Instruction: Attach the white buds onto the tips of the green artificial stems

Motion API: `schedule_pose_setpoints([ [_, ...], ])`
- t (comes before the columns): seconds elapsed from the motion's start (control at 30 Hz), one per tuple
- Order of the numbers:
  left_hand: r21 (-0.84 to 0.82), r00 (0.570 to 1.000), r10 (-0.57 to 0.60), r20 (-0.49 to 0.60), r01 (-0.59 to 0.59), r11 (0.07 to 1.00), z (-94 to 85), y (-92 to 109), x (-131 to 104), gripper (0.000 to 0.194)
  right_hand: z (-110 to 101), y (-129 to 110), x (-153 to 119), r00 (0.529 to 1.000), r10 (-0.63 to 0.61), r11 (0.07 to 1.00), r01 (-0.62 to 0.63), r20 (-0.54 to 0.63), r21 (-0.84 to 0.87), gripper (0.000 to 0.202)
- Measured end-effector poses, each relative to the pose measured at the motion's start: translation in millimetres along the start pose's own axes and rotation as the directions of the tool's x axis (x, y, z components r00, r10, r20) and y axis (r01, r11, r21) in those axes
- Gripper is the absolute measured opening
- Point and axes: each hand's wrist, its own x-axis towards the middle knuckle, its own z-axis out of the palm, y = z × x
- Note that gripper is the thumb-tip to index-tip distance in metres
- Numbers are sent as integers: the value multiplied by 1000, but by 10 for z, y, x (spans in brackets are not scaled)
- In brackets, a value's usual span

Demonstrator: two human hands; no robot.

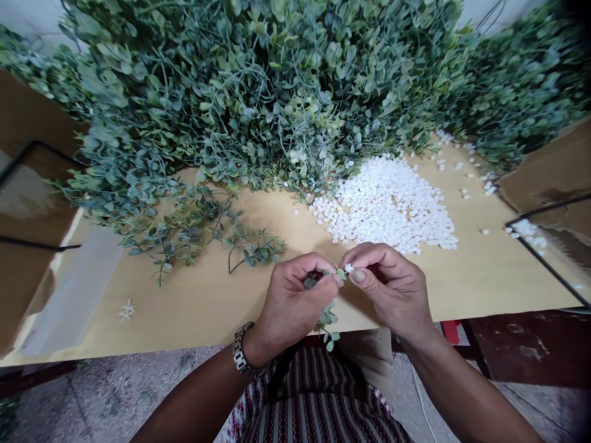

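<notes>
At the near edge of the desk (207,307), above the lap, both hands meet. Left hand (290,301), steel watch (241,349) on the wrist, is curled shut around a small leafy sprig (327,320): dull grey-green round leaves, plastic look, the lower leaves hanging out below the fist past the desk edge. Right hand (392,289) is closed in a pinch, thumb and forefinger pressed on a tiny white piece (349,268) right at the sprig's top end, where a pale green tip shows. The two hands touch or nearly touch at the fingertips; which one, cannot tell.

Desk surface pale wood. Near left, a little white star-shaped piece (127,309) lies alone. Further left, a cardboard box (28,203) with a thin black wire frame across it.

Mid desk, left of the hands: a few loose green sprigs (203,231) spread flat, thin stems, darker leaves. Mid desk, right of centre: a heap of small white pieces (388,206), round and pellet-like, with strays scattered toward the far right.

Right edge: another cardboard box (554,178), black wire frame, a few white pieces beside it.

Far side: a big mound of leafy sprigs (277,80) fills the whole back of the desk, grey-green to yellow-green, stems tangled.
</notes>
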Motion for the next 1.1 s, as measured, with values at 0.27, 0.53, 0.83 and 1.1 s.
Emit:
schedule_pose_setpoints([
  [0.27,66,1000,29,-1,-29,997,-3,1,2,13,8,72,-32,1000,31,999,-31,-5,26,5],
  [0.53,109,999,29,-38,-25,994,-4,12,7,15,35,44,-32,1000,10,1000,-10,-8,8,9],
  [0.83,119,997,23,-80,-13,993,12,14,1,16,58,67,-56,994,-107,991,104,-36,-85,14],
  [1.1,136,995,76,-69,-66,988,15,4,6,18,59,73,-58,993,-104,991,99,-47,-89,14],
])
